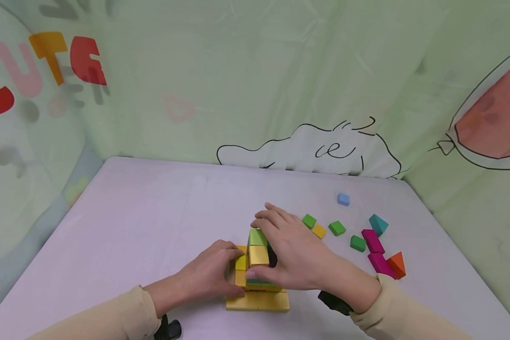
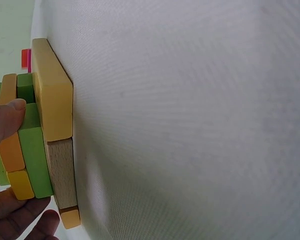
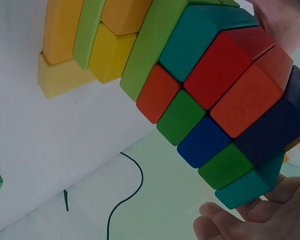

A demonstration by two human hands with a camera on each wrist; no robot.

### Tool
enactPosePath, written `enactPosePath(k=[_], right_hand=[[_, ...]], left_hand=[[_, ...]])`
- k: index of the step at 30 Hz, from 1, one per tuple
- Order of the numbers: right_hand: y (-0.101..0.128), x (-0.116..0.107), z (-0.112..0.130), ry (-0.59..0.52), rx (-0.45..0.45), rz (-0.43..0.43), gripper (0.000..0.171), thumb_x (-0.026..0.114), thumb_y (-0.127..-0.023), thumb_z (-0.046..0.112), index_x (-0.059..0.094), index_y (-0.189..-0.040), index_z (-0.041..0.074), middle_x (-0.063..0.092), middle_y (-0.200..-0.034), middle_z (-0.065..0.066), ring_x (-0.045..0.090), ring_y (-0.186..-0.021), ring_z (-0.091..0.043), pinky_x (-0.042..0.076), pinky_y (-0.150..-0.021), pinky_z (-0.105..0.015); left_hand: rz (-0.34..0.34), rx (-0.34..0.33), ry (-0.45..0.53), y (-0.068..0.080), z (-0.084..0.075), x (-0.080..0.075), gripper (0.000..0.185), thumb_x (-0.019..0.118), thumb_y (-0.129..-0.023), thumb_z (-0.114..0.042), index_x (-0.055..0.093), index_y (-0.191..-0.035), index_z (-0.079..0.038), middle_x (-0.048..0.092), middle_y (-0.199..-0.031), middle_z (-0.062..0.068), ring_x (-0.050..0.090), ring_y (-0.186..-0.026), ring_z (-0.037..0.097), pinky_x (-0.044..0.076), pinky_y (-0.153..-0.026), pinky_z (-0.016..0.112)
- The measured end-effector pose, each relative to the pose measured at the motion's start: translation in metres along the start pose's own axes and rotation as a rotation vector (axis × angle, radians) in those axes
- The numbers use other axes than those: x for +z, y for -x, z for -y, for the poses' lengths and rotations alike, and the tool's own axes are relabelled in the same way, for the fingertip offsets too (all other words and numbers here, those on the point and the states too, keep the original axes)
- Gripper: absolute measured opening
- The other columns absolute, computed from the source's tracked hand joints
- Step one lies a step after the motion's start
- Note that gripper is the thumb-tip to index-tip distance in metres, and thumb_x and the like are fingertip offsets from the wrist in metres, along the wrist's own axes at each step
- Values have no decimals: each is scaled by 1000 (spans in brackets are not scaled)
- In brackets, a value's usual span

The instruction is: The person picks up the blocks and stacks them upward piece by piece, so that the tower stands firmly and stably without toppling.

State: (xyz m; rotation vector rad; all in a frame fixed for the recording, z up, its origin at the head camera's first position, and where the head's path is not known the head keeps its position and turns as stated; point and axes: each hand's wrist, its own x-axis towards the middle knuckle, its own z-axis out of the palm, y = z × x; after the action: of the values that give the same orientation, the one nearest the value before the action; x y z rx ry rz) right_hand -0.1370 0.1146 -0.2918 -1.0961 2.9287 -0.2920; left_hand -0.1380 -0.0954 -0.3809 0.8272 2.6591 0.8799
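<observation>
A tower of coloured wooden blocks point(image 1: 259, 255) stands near the table's front edge on long pale yellow base blocks point(image 1: 257, 301). My left hand point(image 1: 206, 271) grips its lower layers from the left; in the left wrist view the thumb point(image 2: 10, 120) lies on an orange block and the fingers are at the far end beside a yellow block point(image 2: 21, 185). Around the upper part curves my right hand point(image 1: 299, 250), thumb at the front and fingers toward the back. The right wrist view shows rows of red, green, blue and teal blocks point(image 3: 212, 70), with fingertips point(image 3: 217, 220) right beside the lowest teal block.
Loose blocks lie to the right: green cubes point(image 1: 337, 228), a yellow block point(image 1: 319, 231), magenta blocks point(image 1: 373, 241), a teal triangle point(image 1: 378, 224) and an orange triangle point(image 1: 397, 265). A light blue block point(image 1: 343, 199) is farther back. Printed cloth point(image 1: 255, 85) hangs behind the table.
</observation>
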Motion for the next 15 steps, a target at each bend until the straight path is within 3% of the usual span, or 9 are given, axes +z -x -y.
enactPosePath(k=[15], right_hand=[[-1,1,0,-5,19,2,70,74,-86,58,60,-129,5,58,-141,-13,41,-146,-42,40,-114,-62]], left_hand=[[-4,4,-7,0,0,1,65,91,-73,-32,69,-124,4,69,-120,9,58,-115,22,54,-103,41]])
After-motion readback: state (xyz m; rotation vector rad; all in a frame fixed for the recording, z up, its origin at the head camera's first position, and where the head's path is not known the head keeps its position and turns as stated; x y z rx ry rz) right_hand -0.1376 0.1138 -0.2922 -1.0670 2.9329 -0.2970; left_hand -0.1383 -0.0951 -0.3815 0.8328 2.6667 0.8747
